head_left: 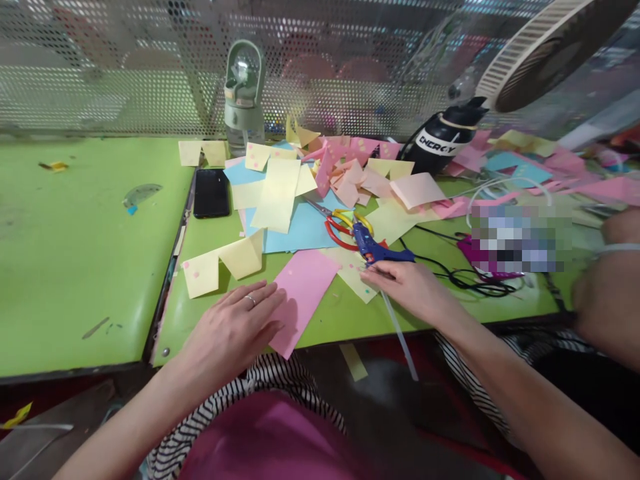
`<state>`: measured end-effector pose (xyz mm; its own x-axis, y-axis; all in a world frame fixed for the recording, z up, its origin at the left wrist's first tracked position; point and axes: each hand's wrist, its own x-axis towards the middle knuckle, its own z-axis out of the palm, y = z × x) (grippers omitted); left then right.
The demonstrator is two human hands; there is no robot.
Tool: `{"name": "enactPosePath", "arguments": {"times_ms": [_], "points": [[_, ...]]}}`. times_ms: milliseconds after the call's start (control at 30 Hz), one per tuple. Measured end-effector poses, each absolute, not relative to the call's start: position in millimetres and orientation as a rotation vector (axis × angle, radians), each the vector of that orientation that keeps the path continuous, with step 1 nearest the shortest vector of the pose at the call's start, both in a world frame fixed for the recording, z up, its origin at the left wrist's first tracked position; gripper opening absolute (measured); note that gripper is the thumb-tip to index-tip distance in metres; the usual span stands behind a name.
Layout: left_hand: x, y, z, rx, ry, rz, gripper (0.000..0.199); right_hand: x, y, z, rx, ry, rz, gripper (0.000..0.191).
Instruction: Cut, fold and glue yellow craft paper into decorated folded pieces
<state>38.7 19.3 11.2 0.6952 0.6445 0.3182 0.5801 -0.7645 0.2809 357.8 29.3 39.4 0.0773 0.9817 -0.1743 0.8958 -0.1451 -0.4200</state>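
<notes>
My left hand (pixel 240 320) lies flat, fingers stretched out, over the left edge of a pink paper strip (pixel 305 287) near the table's front edge. My right hand (pixel 395 283) is closed beside a blue glue gun (pixel 375 247); its fingertips are at the gun's lower side, and what they grip is too small to make out. A clear glue stick (pixel 397 333) hangs down past the table edge below that hand. Red and yellow scissors (pixel 340 225) lie against the gun. A folded yellow paper (pixel 225 263) stands above my left hand.
Behind lie a black phone (pixel 211 193), a green-lidded bottle (pixel 244 100), blue paper (pixel 300 227) and heaped paper pieces (pixel 345 173). A black bottle (pixel 440 140) leans near a fan (pixel 550 53). Black cables (pixel 465 283) run rightward. Another person's arm (pixel 610 287) is at right.
</notes>
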Motion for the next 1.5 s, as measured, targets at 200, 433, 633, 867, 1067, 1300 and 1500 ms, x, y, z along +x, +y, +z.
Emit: {"name": "enactPosePath", "arguments": {"times_ms": [200,433,633,867,1067,1300,1500], "points": [[43.3,14.3,6.0,2.716,0.944,0.617,0.035,363.2,24.1,37.6,-2.140,-1.900,0.611,0.031],[51.0,11.3,2.4,2.718,0.905,0.621,0.033,363.3,26.5,34.1,-2.115,-1.934,0.652,0.035],[52.0,9.6,3.7,2.715,0.880,0.622,0.033,362.8,21.2,42.8,-2.161,-1.972,0.555,0.042],[57.7,5.8,3.8,2.699,0.828,0.593,0.033,357.4,2.3,43.7,-2.354,-2.280,0.157,0.034],[62.5,3.0,0.3,2.638,0.842,0.558,0.033,348.8,8.0,41.0,-2.450,-2.291,-0.078,0.038],[61.7,1.9,-1.6,2.658,0.826,0.544,0.031,330.7,10.6,43.5,-2.513,-2.341,-0.316,0.043],[61.2,2.4,-1.4,2.683,0.810,0.528,0.031,324.3,13.9,44.8,-2.511,-2.396,-0.362,0.040]]}}
